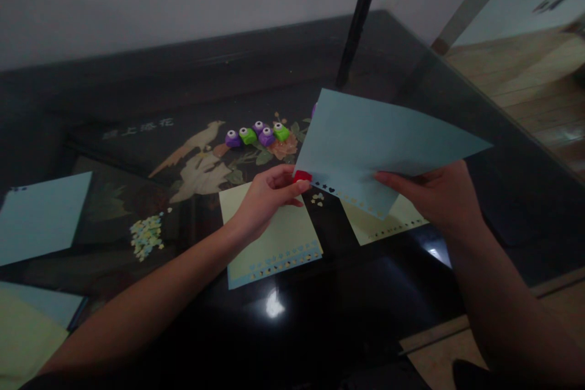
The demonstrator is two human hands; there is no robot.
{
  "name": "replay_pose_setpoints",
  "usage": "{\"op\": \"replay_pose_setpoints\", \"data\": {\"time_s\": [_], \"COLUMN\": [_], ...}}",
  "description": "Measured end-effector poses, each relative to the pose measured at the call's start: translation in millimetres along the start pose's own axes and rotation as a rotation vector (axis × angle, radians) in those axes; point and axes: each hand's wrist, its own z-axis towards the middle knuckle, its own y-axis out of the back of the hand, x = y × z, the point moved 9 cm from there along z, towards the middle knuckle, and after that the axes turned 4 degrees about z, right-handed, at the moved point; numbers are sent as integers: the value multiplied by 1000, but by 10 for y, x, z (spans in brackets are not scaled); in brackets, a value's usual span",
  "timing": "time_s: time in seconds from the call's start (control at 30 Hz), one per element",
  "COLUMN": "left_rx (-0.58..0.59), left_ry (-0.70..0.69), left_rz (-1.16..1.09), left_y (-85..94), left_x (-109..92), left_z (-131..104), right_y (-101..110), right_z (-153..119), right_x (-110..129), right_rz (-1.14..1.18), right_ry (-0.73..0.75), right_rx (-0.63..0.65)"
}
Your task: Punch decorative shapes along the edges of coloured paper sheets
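A blue sheet (375, 134) is held up over the table, tilted, with a row of small punched shapes along its lower edge. My left hand (265, 198) is closed around a small red punch (302, 177) at the sheet's left corner. The sheet's lower right part is pinched by my right hand (432, 192), thumb on top. Under my left hand lies a yellow sheet (274, 231) over a blue one, both with punched edges. Another punched yellow sheet (375, 228) lies partly hidden below the held sheet. A few cut-out pieces (318, 199) rest between them.
Several purple and green punches (259, 131) stand at the table's middle. Cut-out pieces (147, 236) are heaped to the left. Farther left are a blue sheet (46, 216) and stacked yellow and blue sheets (27, 335). A black pole (359, 21) rises behind the held sheet.
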Motion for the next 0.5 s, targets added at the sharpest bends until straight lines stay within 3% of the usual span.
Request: {"op": "replay_pose_setpoints", "data": {"time_s": [0.23,0.5], "left_rx": [-14,68], "left_ry": [-10,75], "left_rz": [-7,-6], "left_y": [-26,-259], "left_x": [-40,37], "left_z": [-37,-149], "right_y": [50,256], "right_z": [-36,-338], "right_x": [104,-13], "right_rz": [7,39], "right_ry": [28,-98], "right_rx": [-23,-72]}}
